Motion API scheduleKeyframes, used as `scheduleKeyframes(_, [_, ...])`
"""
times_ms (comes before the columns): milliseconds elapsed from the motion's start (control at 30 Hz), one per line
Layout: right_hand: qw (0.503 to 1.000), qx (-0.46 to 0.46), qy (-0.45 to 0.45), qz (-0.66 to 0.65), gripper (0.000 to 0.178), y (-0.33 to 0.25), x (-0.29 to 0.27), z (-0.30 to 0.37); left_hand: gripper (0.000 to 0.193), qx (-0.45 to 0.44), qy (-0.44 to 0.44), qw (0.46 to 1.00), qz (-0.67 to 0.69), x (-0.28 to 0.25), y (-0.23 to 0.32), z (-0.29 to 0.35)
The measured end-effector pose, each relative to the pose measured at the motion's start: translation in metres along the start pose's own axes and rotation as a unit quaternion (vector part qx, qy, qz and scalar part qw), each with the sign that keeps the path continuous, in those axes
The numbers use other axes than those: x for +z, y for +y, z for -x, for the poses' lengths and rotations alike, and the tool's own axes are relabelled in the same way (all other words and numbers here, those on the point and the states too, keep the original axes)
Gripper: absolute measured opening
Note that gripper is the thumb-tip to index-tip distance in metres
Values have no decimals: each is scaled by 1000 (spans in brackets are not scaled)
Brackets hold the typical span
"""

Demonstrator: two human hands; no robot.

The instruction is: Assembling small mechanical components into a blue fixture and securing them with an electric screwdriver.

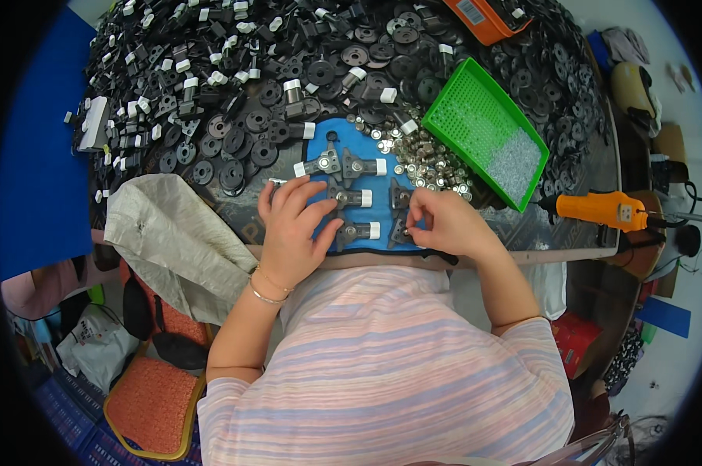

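On a blue cloth (378, 158) in front of me lie several black brackets with white ends; one bracket (364, 165) sits at the top of the column. My left hand (292, 225) rests at the cloth's left side, fingers apart, its fingertips at the left edges of the lower brackets. Two black parts without white ends lie on the right, including a black plate (400, 196). Over the lower of these, my right hand (446, 223) pinches thumb and forefinger together; whatever sits between the fingertips is too small to name.
Small metal caps (432, 161) lie heaped beside the cloth. A green basket (453, 101) holds small clear pieces. Black discs (234, 140) and white-ended parts cover the far table. An orange electric screwdriver (601, 210) lies at right, an orange bin (483, 19) far back, a pale sack (172, 233) at left.
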State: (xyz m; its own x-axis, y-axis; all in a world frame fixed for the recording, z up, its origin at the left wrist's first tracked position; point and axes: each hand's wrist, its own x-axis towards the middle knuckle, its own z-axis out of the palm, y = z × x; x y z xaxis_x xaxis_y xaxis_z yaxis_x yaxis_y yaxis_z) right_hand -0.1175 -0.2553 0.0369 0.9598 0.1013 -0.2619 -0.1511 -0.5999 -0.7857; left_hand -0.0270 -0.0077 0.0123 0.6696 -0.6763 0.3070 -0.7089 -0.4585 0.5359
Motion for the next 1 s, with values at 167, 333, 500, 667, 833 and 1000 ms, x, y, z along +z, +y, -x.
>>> scheduleKeyframes(167, [1000,6,11,10,26,-5,1,1,23,-5,1,1000,-7,-1,2,3])
scheduleKeyframes(333, [999,-7,31,32,26,-1,8,3,22,1,3,1000,-11,1,7,4])
scheduleKeyframes(500, [999,0,25,31,25,-1,8,3,22,0,-2,1000,-13,2,8,0])
scheduleKeyframes(667, [998,-11,56,28,26,4,10,6,22,3,0,1000,-10,2,11,-1])
scheduleKeyframes(833, [999,-17,39,30,27,3,9,6,22,1,-3,1000,-7,2,10,0])
scheduleKeyframes(1000, [1000,21,16,11,26,1,4,5,22,-2,-1,1000,-10,0,8,-1])
